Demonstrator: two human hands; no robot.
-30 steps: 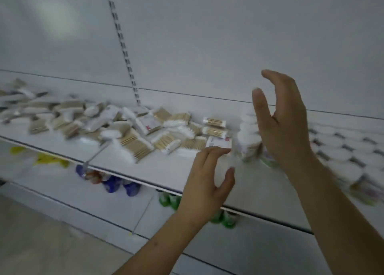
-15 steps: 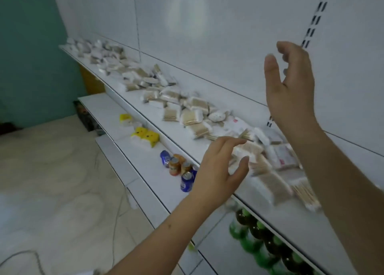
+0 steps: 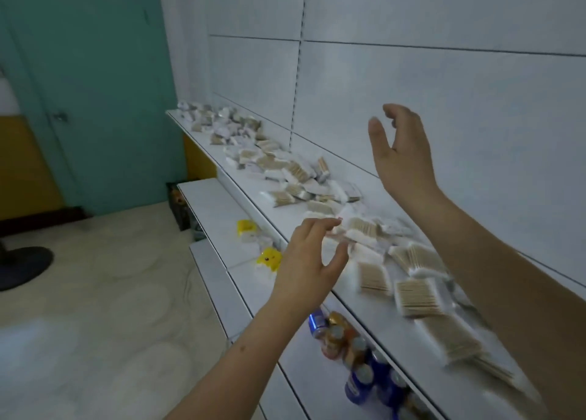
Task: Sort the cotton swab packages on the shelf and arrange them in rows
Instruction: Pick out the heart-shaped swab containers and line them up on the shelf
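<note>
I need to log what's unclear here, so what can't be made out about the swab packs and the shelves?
Head view only:
- Print on the cotton swab packages: motion blur.
- Far packages: too small to count.
- Cans on the lower shelf: partly hidden under the upper shelf.
- Shelf's right end: cut off by the frame edge and the right hand's forearm.

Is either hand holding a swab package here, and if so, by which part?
Nothing is held: the left hand and right hand are both open above the shelf.
</note>
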